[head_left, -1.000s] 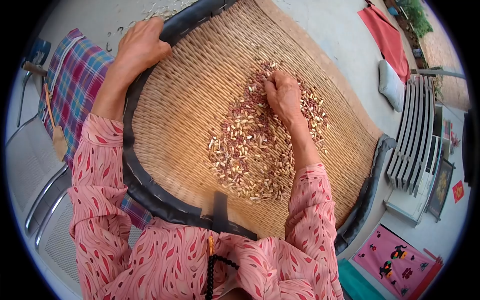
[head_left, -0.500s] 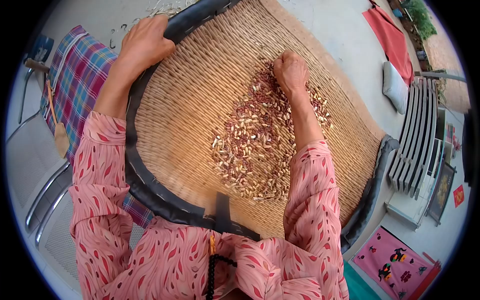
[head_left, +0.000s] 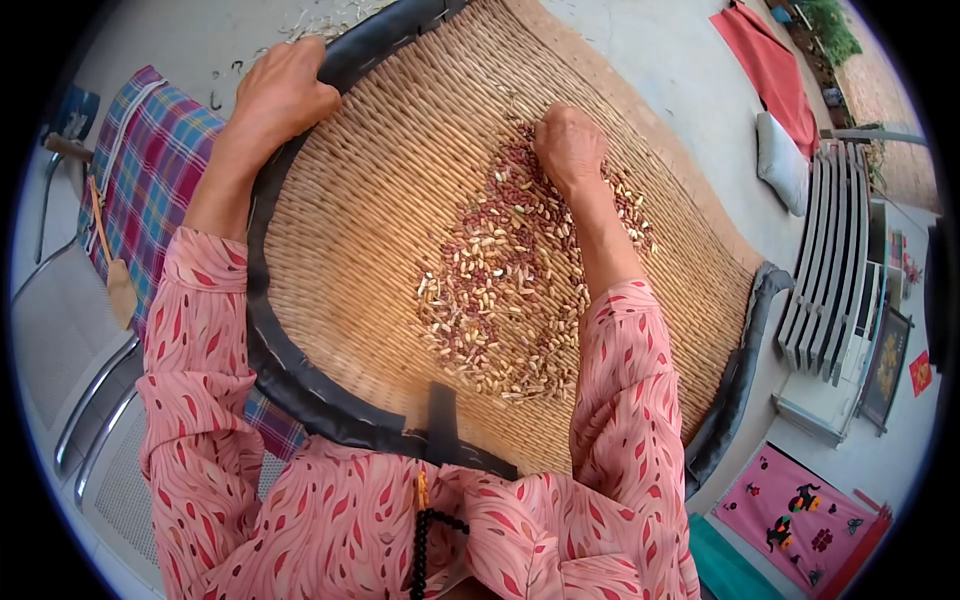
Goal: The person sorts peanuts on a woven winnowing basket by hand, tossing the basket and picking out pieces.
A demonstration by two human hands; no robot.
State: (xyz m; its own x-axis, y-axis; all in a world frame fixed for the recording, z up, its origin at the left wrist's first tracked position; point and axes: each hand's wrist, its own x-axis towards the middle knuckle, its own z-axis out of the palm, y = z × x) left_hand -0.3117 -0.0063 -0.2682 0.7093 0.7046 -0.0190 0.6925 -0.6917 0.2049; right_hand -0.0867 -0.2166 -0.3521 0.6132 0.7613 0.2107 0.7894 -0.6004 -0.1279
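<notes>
A wide woven tray [head_left: 350, 230] with a dark, stitched rim lies in front of my body. Dark red and pale beans or kernels [head_left: 500, 270] are spread over its middle and right part. My left hand [head_left: 290, 88] is wrapped round the dark rim at the upper left. Over the upper end of the pile is my right hand [head_left: 570, 145], its fingers curled downward and closed. Whatever those fingers hold, if anything, is hidden beneath the hand.
Metal chairs [head_left: 75, 330] with a plaid cloth [head_left: 165, 150] and a wooden-handled tool [head_left: 121, 292] stand at left. On the right are a pale cushion [head_left: 782, 165], a red cloth [head_left: 770, 75], stacked grey slats [head_left: 825, 265] and a pink mat [head_left: 795, 515].
My right hand has moved a little up along the pile, uncovering more dark red beans, and remains closed. My left hand keeps its hold on the rim.
</notes>
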